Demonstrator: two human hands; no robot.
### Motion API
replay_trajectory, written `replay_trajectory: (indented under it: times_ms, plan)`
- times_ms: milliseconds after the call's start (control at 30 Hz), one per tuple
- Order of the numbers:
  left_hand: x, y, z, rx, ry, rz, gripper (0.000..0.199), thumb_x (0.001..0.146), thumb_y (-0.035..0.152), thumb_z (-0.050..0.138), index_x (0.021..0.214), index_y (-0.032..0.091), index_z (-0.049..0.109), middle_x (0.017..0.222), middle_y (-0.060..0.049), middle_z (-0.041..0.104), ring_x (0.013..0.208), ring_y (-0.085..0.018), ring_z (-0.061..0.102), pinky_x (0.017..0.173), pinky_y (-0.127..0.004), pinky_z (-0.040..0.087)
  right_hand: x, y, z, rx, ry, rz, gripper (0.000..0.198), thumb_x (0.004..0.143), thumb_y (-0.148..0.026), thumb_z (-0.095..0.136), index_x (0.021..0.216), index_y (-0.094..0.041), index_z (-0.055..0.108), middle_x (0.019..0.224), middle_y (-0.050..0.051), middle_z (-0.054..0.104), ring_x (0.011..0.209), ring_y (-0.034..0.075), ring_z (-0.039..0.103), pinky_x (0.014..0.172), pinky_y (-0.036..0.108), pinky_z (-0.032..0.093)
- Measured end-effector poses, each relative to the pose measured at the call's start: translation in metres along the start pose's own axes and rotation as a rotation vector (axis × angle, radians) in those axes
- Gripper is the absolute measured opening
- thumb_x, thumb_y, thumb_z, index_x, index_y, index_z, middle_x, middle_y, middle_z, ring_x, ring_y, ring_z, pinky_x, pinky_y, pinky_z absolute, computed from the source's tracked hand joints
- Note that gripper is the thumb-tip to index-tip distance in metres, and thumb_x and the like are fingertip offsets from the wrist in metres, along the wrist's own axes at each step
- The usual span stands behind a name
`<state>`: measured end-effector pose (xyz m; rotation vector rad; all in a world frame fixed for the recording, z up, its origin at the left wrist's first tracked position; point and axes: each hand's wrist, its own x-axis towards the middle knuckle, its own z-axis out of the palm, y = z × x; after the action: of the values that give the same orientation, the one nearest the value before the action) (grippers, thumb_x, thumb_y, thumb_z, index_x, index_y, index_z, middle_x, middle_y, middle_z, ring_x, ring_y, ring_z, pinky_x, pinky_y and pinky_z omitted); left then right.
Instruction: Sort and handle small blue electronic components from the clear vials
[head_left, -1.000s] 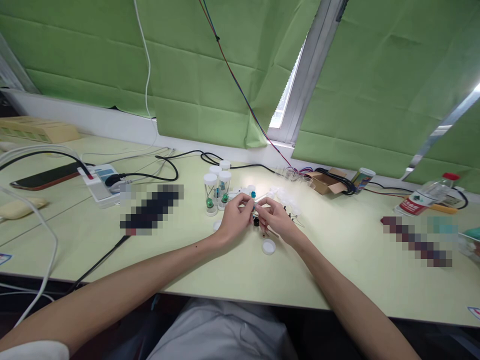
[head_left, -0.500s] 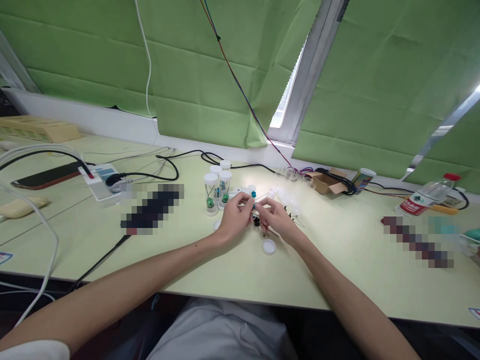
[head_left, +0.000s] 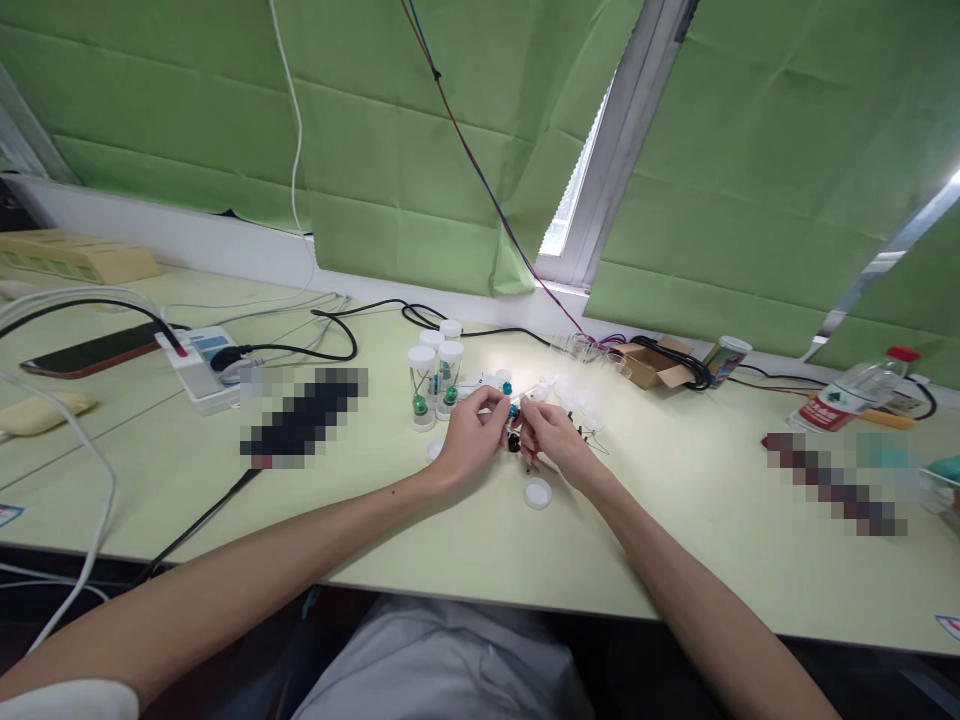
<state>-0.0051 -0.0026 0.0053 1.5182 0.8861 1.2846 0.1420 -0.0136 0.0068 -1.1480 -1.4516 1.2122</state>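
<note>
Between the fingertips of both hands is a small blue part [head_left: 514,411], too little to make out its kind. My left hand [head_left: 474,432] pinches it from the left, fingers curled. From the right, my right hand [head_left: 553,436] closes its fingers at the same part, partly covering it. Just below the fingertips lies a small black piece [head_left: 514,442]. Another blue piece [head_left: 507,389] sits beyond the hands. A round white lid [head_left: 538,493] rests on the table nearer to me, and a second lid [head_left: 434,451] lies beside my left wrist.
Several clear tubes with white caps [head_left: 422,385] stand left of the hands, green pieces inside. Loose clear plastic pieces [head_left: 577,400] lie to the right. Behind are an open cardboard box [head_left: 652,365] and black cable. A red-capped bottle [head_left: 851,392] lies right; a power strip [head_left: 202,370] sits left.
My right fingertips have shifted slightly and curled in more, so more of the small blue part shows between the hands. My left hand has hardly moved.
</note>
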Motion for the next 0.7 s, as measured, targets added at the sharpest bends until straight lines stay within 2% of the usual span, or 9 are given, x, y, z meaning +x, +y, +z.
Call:
replay_trajectory:
  times_ms: [100, 267, 400, 567, 700]
  plan:
    - [0.0003, -0.001, -0.0002, 0.0, 0.013, 0.004, 0.023, 0.088, 0.041, 0.059, 0.08, 0.02, 0.054, 0.056, 0.005, 0.053, 0.045, -0.01, 0.05, 0.047, -0.023, 0.039, -0.0011, -0.0018, 0.0001, 0.026, 0.035, 0.01, 0.047, 0.082, -0.068, 0.057, 0.08, -0.022, 0.049, 0.045, -0.008, 0.044, 0.037, 0.011, 0.046, 0.038, 0.023, 0.037]
    - [0.0007, -0.0006, -0.0005, -0.003, 0.012, -0.008, 0.022, 0.088, 0.041, 0.058, 0.081, 0.02, 0.055, 0.055, 0.004, 0.053, 0.044, -0.01, 0.05, 0.045, -0.024, 0.038, -0.0029, -0.0017, -0.0007, 0.013, -0.011, -0.021, 0.044, 0.079, -0.061, 0.067, 0.09, -0.023, 0.048, 0.047, -0.011, 0.045, 0.038, 0.01, 0.045, 0.041, 0.022, 0.038]
    - [-0.0003, 0.0014, -0.0001, 0.003, 0.01, -0.008, 0.023, 0.087, 0.041, 0.059, 0.08, 0.02, 0.055, 0.055, 0.004, 0.054, 0.044, -0.01, 0.05, 0.046, -0.024, 0.038, -0.0032, -0.002, -0.0008, -0.01, -0.027, -0.029, 0.041, 0.083, -0.061, 0.061, 0.086, -0.022, 0.049, 0.047, -0.01, 0.045, 0.039, 0.01, 0.046, 0.041, 0.023, 0.039]
    - [-0.0021, 0.0028, 0.0006, 0.004, -0.002, -0.013, 0.024, 0.088, 0.042, 0.059, 0.08, 0.02, 0.055, 0.057, 0.004, 0.055, 0.045, -0.01, 0.049, 0.046, -0.024, 0.038, -0.001, -0.0013, -0.0003, -0.034, -0.031, -0.022, 0.047, 0.086, -0.066, 0.054, 0.073, -0.021, 0.049, 0.046, -0.007, 0.044, 0.037, 0.011, 0.047, 0.038, 0.024, 0.039]
    - [-0.0012, 0.0017, 0.0006, -0.005, 0.008, -0.009, 0.024, 0.087, 0.043, 0.06, 0.08, 0.02, 0.055, 0.056, 0.004, 0.055, 0.044, -0.01, 0.049, 0.045, -0.024, 0.038, -0.0006, 0.0002, 0.0002, -0.017, -0.009, -0.015, 0.046, 0.085, -0.067, 0.055, 0.077, -0.022, 0.049, 0.046, -0.008, 0.044, 0.036, 0.011, 0.046, 0.038, 0.024, 0.039]
